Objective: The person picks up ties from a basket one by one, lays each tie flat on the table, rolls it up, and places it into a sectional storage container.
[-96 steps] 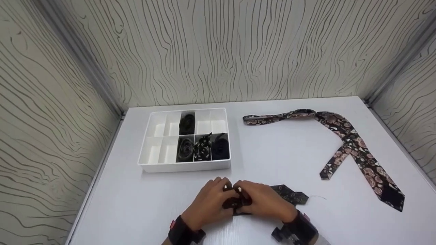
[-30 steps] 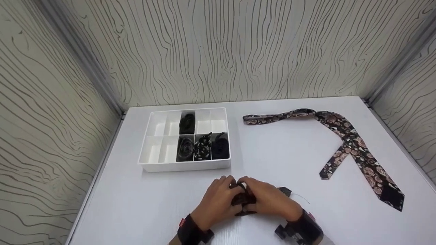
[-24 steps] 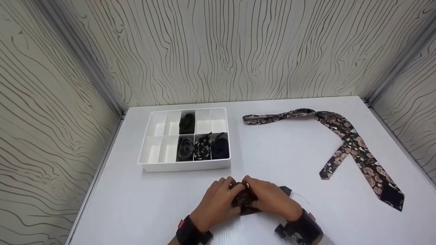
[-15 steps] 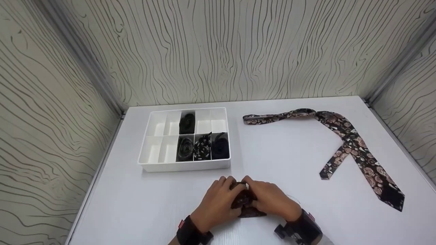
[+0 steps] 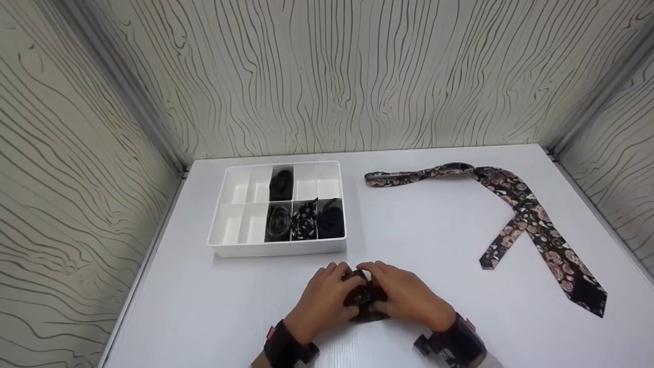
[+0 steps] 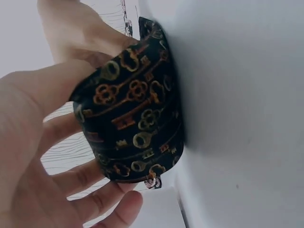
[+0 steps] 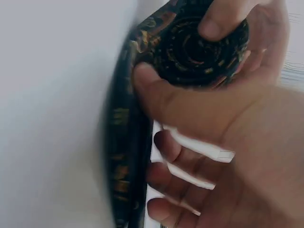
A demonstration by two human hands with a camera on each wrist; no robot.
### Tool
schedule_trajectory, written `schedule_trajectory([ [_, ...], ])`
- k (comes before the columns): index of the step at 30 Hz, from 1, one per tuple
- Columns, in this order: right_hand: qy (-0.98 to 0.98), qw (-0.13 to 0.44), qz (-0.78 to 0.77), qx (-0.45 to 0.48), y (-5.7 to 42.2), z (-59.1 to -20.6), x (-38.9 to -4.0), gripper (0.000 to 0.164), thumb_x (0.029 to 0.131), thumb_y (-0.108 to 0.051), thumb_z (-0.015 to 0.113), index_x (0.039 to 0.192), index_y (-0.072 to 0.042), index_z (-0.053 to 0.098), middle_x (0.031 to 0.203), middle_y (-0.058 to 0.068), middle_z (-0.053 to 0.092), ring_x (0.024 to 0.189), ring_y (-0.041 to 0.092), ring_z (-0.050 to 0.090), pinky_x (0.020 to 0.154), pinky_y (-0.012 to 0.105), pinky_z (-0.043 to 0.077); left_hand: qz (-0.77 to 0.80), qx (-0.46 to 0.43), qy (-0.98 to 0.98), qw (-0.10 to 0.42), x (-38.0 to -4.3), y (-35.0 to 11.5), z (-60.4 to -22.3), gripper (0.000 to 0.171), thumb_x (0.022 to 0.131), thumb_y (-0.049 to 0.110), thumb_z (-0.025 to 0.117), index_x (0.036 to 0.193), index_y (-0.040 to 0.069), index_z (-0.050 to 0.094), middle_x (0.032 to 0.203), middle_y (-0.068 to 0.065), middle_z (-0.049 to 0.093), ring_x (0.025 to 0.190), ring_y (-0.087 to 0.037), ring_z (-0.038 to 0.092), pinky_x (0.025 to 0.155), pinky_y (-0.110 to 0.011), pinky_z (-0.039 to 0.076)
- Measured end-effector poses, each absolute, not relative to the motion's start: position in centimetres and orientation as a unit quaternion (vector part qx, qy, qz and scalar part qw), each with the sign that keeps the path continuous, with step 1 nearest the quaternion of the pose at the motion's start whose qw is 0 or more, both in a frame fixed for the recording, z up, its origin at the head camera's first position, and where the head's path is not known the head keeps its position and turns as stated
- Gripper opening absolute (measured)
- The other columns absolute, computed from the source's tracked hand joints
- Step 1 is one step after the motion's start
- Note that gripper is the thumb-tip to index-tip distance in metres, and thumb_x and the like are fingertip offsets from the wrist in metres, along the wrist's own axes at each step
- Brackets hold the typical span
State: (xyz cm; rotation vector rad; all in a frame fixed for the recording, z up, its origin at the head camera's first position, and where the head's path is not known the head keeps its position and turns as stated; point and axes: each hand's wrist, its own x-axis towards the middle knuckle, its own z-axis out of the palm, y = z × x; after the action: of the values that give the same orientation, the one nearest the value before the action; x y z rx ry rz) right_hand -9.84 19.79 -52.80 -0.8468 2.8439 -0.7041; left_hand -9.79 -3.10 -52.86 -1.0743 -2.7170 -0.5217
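Note:
A dark necktie with a gold and orange key print (image 6: 133,114) is partly wound into a roll (image 7: 190,66) above the white table. The left hand (image 5: 319,301) grips the roll from the left, its thumb on the coiled face in the right wrist view. From the other side the right hand (image 5: 411,296) pinches the necktie, thumb where the flat tail (image 7: 121,156) meets the coil. Fingers cover much of the roll in the head view.
Behind the hands stands a white divided box (image 5: 278,250) with several rolled dark neckties in its compartments. A floral necktie (image 5: 546,232) lies loosely bent at the right. Wood-patterned panels (image 5: 327,76) enclose the table (image 5: 189,301) at the back and sides.
The necktie's tail, which stuck out right of the right hand, has been drawn in and no longer shows there in the head view. Both hands have shifted slightly right overall, still gripping the roll.

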Motion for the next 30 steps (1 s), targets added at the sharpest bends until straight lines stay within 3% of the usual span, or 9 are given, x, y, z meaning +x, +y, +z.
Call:
schedule_trajectory([
  [6,0.929,0.049,-0.233,-0.282,19.7,-52.8,-9.8,0.063,0.083,-0.018,0.089,0.135,-0.020,0.053,0.117,-0.001,0.074,0.105,0.021,0.074,0.087,0.045,0.062,-0.198,-0.359,-0.910,0.064,-9.7,-2.9,-52.9,0.053,0.080,0.029,0.087,0.129,0.028,0.067,0.111,0.002,0.064,0.097,-0.015,0.058,0.084,-0.031,0.052],
  [12,0.925,0.113,-0.259,-0.254,20.4,-52.8,-9.9,0.087,0.074,-0.024,0.097,0.146,-0.020,0.049,0.129,0.005,0.071,0.115,0.028,0.072,0.091,0.052,0.059,-0.230,-0.352,-0.907,0.016,-9.7,-3.1,-52.7,0.052,0.081,0.022,0.090,0.126,0.026,0.066,0.113,0.002,0.063,0.100,-0.012,0.059,0.088,-0.030,0.056],
  [16,0.927,0.105,-0.263,-0.247,20.7,-53.0,-10.3,0.068,0.080,-0.016,0.091,0.136,-0.020,0.055,0.123,0.002,0.069,0.115,0.027,0.070,0.094,0.052,0.059,-0.258,-0.344,-0.903,-0.017,-9.9,-3.3,-52.5,0.049,0.081,0.020,0.090,0.124,0.026,0.066,0.116,0.003,0.063,0.105,-0.010,0.058,0.091,-0.031,0.058],
  [23,0.924,0.093,-0.268,-0.257,20.4,-52.8,-10.3,0.069,0.081,-0.021,0.091,0.140,-0.021,0.055,0.127,-0.001,0.069,0.115,0.023,0.069,0.095,0.048,0.059,-0.223,-0.366,-0.903,0.026,-10.1,-3.2,-52.9,0.049,0.080,0.026,0.091,0.124,0.026,0.071,0.113,0.005,0.068,0.098,-0.011,0.060,0.086,-0.028,0.054],
  [27,0.927,0.077,-0.256,-0.263,20.3,-53.0,-10.4,0.058,0.080,-0.019,0.091,0.126,-0.025,0.056,0.108,-0.007,0.071,0.098,0.016,0.070,0.081,0.037,0.058,-0.227,-0.369,-0.901,0.035,-10.0,-3.1,-52.9,0.054,0.080,0.030,0.091,0.129,0.029,0.068,0.111,0.006,0.066,0.097,-0.011,0.057,0.084,-0.027,0.051],
  [30,0.929,0.089,-0.248,-0.259,20.6,-53.0,-10.4,0.068,0.078,-0.026,0.094,0.132,-0.024,0.053,0.098,-0.008,0.069,0.088,0.011,0.067,0.074,0.032,0.054,-0.227,-0.371,-0.899,0.040,-10.0,-3.1,-52.9,0.057,0.079,0.030,0.091,0.131,0.030,0.068,0.110,0.005,0.064,0.096,-0.011,0.056,0.083,-0.026,0.050],
])
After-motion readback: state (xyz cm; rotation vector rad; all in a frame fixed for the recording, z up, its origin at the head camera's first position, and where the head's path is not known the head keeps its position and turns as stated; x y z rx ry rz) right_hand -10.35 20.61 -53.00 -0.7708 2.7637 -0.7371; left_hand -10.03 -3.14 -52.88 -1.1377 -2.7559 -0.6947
